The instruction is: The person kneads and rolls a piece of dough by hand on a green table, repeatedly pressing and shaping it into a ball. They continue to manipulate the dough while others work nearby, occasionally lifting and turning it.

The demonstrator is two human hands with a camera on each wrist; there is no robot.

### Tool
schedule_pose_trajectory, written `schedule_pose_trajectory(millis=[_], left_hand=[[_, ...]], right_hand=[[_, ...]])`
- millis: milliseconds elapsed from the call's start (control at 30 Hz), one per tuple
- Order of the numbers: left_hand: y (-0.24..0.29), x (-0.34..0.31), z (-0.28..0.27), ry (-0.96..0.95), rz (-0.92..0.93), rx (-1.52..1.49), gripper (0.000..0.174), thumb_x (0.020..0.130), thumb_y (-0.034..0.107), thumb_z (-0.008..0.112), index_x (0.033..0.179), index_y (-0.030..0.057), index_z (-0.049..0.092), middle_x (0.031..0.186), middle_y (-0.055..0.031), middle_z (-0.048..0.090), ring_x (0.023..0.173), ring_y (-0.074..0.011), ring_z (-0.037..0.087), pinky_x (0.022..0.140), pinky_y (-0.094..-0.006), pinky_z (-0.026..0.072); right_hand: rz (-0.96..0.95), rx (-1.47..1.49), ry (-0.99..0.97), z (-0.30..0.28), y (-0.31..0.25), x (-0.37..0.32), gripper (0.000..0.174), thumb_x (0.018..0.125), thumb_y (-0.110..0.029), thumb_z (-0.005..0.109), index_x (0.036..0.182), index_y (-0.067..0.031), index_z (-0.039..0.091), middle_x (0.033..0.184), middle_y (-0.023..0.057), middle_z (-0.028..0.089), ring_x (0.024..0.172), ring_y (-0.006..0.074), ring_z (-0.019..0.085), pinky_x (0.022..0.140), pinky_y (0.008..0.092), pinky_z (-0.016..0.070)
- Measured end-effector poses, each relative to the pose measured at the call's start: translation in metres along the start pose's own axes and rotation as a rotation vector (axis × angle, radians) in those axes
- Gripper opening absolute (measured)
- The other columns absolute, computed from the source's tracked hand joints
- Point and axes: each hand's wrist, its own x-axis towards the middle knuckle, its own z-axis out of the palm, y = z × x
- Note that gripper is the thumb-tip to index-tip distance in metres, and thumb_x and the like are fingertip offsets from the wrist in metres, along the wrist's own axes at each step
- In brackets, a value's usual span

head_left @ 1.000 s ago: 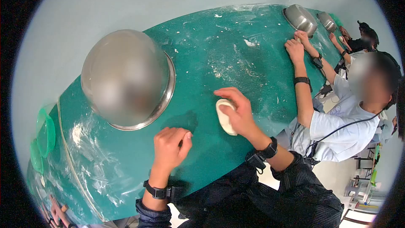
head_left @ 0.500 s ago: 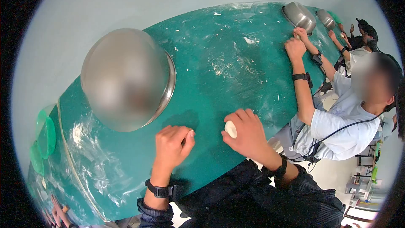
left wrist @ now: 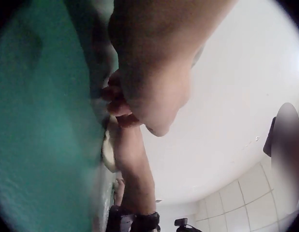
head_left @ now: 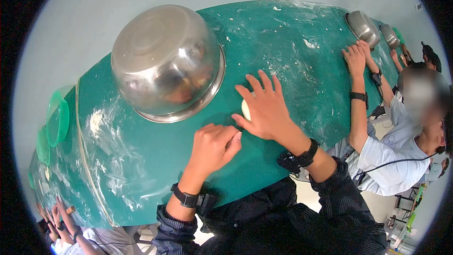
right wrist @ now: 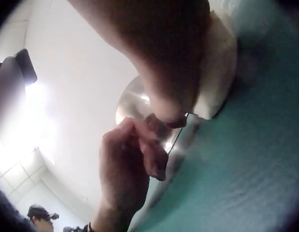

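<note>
My right hand (head_left: 268,109) rests with spread, nearly straight fingers on a pale piece of dough (head_left: 246,109) on the green tabletop (head_left: 155,174). Most of the dough is hidden under the palm in the head view; its pale side shows beneath the hand in the right wrist view (right wrist: 219,67). Just to the left and nearer the body, my left hand (head_left: 212,147) is curled in a loose fist, thumb along the index finger. Nothing shows in its grasp. In the left wrist view, the dough (left wrist: 109,150) appears beyond the curled fingers.
A large steel bowl (head_left: 165,66) stands upside down ahead of my hands. Flour (head_left: 97,122) dusts the table at left, near green plastic baskets (head_left: 57,119). To the right, another person (head_left: 391,146) works by a smaller steel bowl (head_left: 363,28). Other hands show at lower left.
My right hand has turned from gripping the dough to lying spread over it, and both have moved forward. The left hand stays curled. The head view has shifted, bringing the bowl higher and rightward.
</note>
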Motion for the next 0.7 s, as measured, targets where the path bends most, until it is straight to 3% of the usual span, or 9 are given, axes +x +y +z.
schedule_pose_trajectory(millis=[67, 167, 267, 367, 467, 567, 700], left_hand=[[0.0, 0.0, 0.002, -0.008, -0.005, 0.028, 0.019, 0.09, 0.017, 0.071, 0.075, 0.0089, 0.062, 0.059, -0.0073, 0.056, 0.054, -0.0292, 0.057, 0.057, -0.0418, 0.0453], [0.001, 0.001, 0.002, -0.013, 0.0, 0.061, 0.019, 0.091, 0.018, 0.07, 0.076, 0.0091, 0.063, 0.06, -0.0081, 0.057, 0.056, -0.0301, 0.059, 0.058, -0.0426, 0.0464], [0.003, 0.0, 0.0, -0.039, -0.008, 0.053, 0.018, 0.091, 0.018, 0.07, 0.077, 0.0089, 0.065, 0.061, -0.0089, 0.058, 0.058, -0.0312, 0.06, 0.059, -0.0437, 0.047], [0.002, -0.002, 0.002, -0.057, -0.024, 0.042, 0.016, 0.092, 0.019, 0.07, 0.079, 0.0084, 0.068, 0.063, -0.0097, 0.059, 0.06, -0.0322, 0.06, 0.06, -0.045, 0.0467], [0.004, -0.003, 0.001, -0.071, -0.015, 0.044, 0.015, 0.091, 0.018, 0.071, 0.08, 0.0081, 0.067, 0.064, -0.0095, 0.06, 0.06, -0.0321, 0.06, 0.061, -0.045, 0.0468], [0.003, 0.0, 0.001, -0.068, 0.0, 0.051, 0.015, 0.091, 0.017, 0.071, 0.08, 0.0077, 0.067, 0.065, -0.0093, 0.061, 0.061, -0.0317, 0.06, 0.061, -0.0448, 0.0469], [0.003, 0.0, 0.001, -0.079, 0.006, 0.054, 0.015, 0.091, 0.017, 0.071, 0.079, 0.0076, 0.067, 0.066, -0.0093, 0.064, 0.061, -0.0314, 0.061, 0.061, -0.0442, 0.0469]], right_hand=[[-0.028, -0.053, -0.048, -0.001, -0.004, 0.006, 0.067, 0.091, -0.052, 0.069, 0.141, -0.0085, 0.057, 0.149, 0.026, 0.049, 0.142, 0.0516, 0.039, 0.116, 0.0674, 0.0285], [-0.094, 0.145, -0.016, 0.007, 0.02, 0.004, 0.059, 0.092, -0.045, 0.07, 0.139, -0.0096, 0.059, 0.143, 0.0212, 0.054, 0.137, 0.0444, 0.046, 0.114, 0.0576, 0.0361], [0.085, 0.433, -0.1, -0.013, 0.02, 0.006, 0.044, 0.093, -0.038, 0.071, 0.126, -0.0089, 0.065, 0.127, 0.0149, 0.064, 0.122, 0.0363, 0.058, 0.104, 0.0489, 0.0433], [0.002, 0.148, -0.025, -0.013, 0.006, -0.004, 0.032, 0.092, -0.032, 0.073, 0.114, -0.0089, 0.069, 0.114, 0.0094, 0.068, 0.108, 0.0314, 0.063, 0.096, 0.0447, 0.046], [0.012, 0.167, 0.009, -0.039, 0.009, 0.0, 0.03, 0.09, -0.031, 0.074, 0.111, -0.0089, 0.07, 0.112, 0.0085, 0.069, 0.105, 0.0301, 0.065, 0.096, 0.0441, 0.0466], [0.11, 0.545, 0.026, -0.056, 0.011, -0.001, 0.034, 0.088, -0.031, 0.076, 0.113, -0.0094, 0.069, 0.116, 0.0093, 0.069, 0.109, 0.0303, 0.063, 0.097, 0.0463, 0.0457], [0.067, 0.204, 0.071, -0.036, -0.004, -0.021, 0.047, 0.085, -0.035, 0.076, 0.124, -0.0103, 0.067, 0.134, 0.0131, 0.062, 0.128, 0.0354, 0.055, 0.108, 0.0538, 0.0414]])
